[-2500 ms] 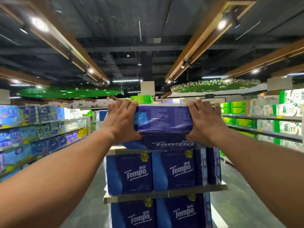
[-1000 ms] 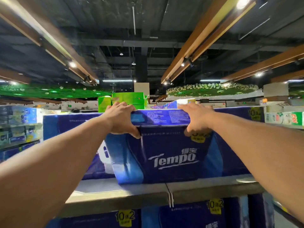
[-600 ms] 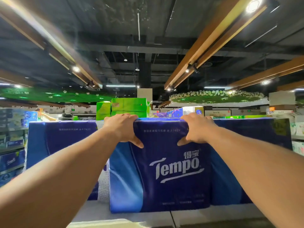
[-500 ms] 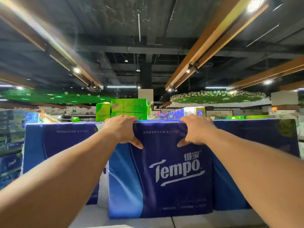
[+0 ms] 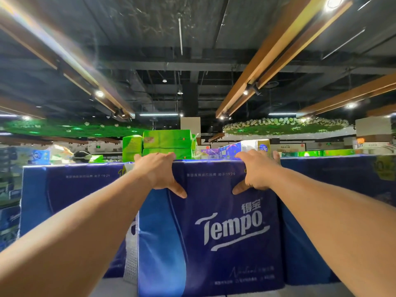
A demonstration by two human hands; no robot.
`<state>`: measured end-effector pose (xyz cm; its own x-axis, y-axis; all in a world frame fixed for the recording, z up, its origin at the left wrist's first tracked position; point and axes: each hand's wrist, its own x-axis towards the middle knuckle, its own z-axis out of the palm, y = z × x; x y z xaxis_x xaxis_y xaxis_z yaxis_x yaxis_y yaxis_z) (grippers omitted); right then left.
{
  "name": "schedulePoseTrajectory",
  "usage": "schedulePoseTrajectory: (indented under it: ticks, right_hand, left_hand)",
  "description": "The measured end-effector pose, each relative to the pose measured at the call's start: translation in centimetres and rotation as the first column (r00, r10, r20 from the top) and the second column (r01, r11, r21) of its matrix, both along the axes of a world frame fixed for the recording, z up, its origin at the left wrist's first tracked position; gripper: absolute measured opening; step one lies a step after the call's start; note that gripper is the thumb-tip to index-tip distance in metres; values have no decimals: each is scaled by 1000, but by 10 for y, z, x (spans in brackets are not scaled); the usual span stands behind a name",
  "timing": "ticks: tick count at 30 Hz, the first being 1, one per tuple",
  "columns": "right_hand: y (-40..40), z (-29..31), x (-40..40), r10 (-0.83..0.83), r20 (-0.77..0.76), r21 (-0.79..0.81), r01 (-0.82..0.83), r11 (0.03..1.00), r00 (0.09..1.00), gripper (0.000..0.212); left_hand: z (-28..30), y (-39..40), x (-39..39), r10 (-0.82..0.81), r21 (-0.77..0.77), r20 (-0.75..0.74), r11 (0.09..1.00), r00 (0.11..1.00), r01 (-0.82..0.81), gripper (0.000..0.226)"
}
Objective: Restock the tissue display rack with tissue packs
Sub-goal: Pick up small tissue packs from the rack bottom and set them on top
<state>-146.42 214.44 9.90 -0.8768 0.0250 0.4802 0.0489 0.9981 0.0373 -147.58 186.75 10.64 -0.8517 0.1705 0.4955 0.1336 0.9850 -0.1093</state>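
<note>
2 hands [image 5: 157, 171] [image 5: 256, 170], 1 Tempo pack [image 5: 212, 230] (3 abreast)

Spotlights [image 5: 332, 1] on ceiling tracks and strip lights [image 5: 158, 114] at mid-frame throw patchy light from above, leaving the ceiling [image 5: 171, 28] dark. A rainbow flare streaks the upper left of the frame. The pack [image 5: 214, 232] at centre is evenly lit with a soft sheen, its lettering sharp. Wide-angle distortion bends the beams [image 5: 267, 61] outward and stretches the forearms [image 5: 64, 243] at the lower corners; far left shelves [image 5: 8, 211] are blurred and dim.
</note>
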Motion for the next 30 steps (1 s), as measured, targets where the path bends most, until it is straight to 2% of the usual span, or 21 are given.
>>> schedulePoseTrajectory:
  ticks: [3,9,15,21,30]
  right_hand:
    - [-12,-12,14,-113,-74,3,113,994,991,132]
    - [-29,-55,61,-112,-156,-58,105,993,981,102]
    - [-19,-93,163,-93,-107,-102,82,991,990,82]
    - [-5,-149,304,-44,-30,-129,40,991,999,70]
    - [15,-255,498,-31,199,-170,66,983,979,67]
  left_hand:
    - [-9,6,12,43,-21,-70,999,997,-44,136]
    - [-44,13,53,49,27,-118,999,992,-46,132]
    - [-91,-7,148,89,26,-54,996,995,-88,117]
    - [-145,3,272,133,64,18,989,991,-134,108]
    - [-261,44,472,109,68,288,989,951,-134,109]
